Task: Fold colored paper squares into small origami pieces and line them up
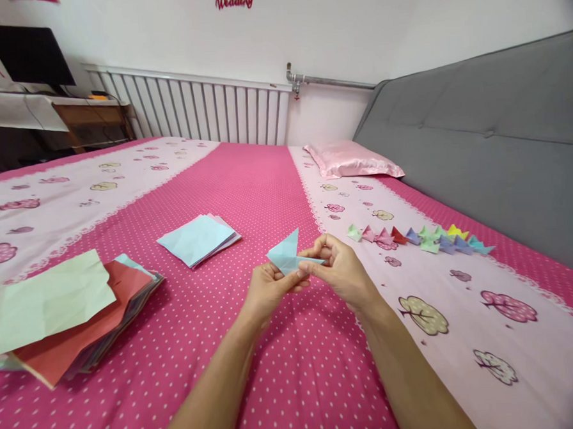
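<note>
A light blue folded origami paper (pixel 285 253) is held up over the bed between both hands, one pointed flap standing up and a narrow point lying to the right. My left hand (pixel 268 289) pinches its lower edge with thumb and fingers. On the other side, my right hand (pixel 340 266) is closed on the narrow right part, its thumb meeting the left thumb. Several small folded paper pieces (pixel 429 238) in green, pink, red, purple, yellow and blue stand in rows to the right. Beyond my left hand lies a stack of light blue square sheets (pixel 199 238).
A larger loose pile of coloured paper (pixel 55 303), pale green and red on top, spreads at the left. The pink dotted bedspread (pixel 247 191) lies under everything. A pink pillow (pixel 353 160) rests near the grey headboard (pixel 477 102). A radiator (pixel 189 107) lines the back wall.
</note>
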Demonstrator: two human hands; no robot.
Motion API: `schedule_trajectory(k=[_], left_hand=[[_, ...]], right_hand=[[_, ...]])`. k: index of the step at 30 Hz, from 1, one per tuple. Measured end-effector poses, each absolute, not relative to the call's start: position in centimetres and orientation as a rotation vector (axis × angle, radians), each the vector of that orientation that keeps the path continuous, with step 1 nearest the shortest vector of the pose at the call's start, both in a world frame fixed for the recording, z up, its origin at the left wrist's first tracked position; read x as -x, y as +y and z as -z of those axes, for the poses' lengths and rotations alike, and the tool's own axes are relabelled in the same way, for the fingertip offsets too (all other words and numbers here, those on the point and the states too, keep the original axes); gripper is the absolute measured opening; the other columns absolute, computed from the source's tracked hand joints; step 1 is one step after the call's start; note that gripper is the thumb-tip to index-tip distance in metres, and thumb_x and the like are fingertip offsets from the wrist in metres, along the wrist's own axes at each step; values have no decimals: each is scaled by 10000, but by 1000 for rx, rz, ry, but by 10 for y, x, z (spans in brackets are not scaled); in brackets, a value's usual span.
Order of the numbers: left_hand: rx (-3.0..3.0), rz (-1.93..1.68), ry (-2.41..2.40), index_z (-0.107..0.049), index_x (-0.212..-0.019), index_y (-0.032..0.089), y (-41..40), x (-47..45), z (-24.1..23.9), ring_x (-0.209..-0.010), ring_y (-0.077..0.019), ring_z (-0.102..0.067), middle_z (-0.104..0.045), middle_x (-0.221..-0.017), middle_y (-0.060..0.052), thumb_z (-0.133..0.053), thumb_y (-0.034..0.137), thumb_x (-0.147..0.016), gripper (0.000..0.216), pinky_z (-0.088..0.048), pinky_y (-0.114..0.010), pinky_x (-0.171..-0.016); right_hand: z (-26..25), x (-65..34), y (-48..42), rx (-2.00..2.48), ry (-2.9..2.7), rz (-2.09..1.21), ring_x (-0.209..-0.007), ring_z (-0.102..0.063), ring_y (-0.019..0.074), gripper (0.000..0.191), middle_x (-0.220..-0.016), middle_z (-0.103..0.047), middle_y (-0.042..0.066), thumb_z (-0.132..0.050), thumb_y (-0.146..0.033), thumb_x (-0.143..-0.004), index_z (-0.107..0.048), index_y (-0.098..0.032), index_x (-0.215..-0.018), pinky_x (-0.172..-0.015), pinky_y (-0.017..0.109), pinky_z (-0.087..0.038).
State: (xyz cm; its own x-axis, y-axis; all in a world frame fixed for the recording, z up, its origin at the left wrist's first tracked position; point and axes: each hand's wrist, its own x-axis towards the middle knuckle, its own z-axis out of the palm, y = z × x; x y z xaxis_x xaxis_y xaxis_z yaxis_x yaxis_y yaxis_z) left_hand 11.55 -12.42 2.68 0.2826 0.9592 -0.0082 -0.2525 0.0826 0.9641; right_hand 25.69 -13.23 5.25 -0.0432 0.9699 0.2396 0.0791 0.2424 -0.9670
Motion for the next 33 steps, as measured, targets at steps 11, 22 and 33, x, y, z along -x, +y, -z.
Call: schedule_trajectory(k=[11,22,33], left_hand=[[-1211,-1166,903,-692,-796,128,-122,-111,-27,-639,-139,-619,-696,-718,-67,-719,379,-610,314,-456,-234,-612],[-1152,-1272,929,-646,-631,130,-121,-109,-29,-530,-98,-562,-653,-583,-25,-733,322,-592,214,-432,-214,-553],[-1142,-1334,942,-618,-619,131,-121,-110,-29,-524,-101,-577,-649,-554,-16,-759,276,-569,208,-450,-213,-544]], right_hand=[[-54,-260,-131,1150,-1492,-892,-744,-638,169,139,-789,-685,40,-654,-228,-679,-668,-171,-804,-691,304,-504],[-49,-267,-128,1196,-1512,-894,-783,-656,193,229,-846,-710,71,-674,-274,-664,-698,-169,-865,-735,346,-517],[-53,-270,-129,1188,-1655,-769,-732,-616,168,161,-767,-665,36,-653,-302,-697,-716,-199,-805,-681,313,-481]])
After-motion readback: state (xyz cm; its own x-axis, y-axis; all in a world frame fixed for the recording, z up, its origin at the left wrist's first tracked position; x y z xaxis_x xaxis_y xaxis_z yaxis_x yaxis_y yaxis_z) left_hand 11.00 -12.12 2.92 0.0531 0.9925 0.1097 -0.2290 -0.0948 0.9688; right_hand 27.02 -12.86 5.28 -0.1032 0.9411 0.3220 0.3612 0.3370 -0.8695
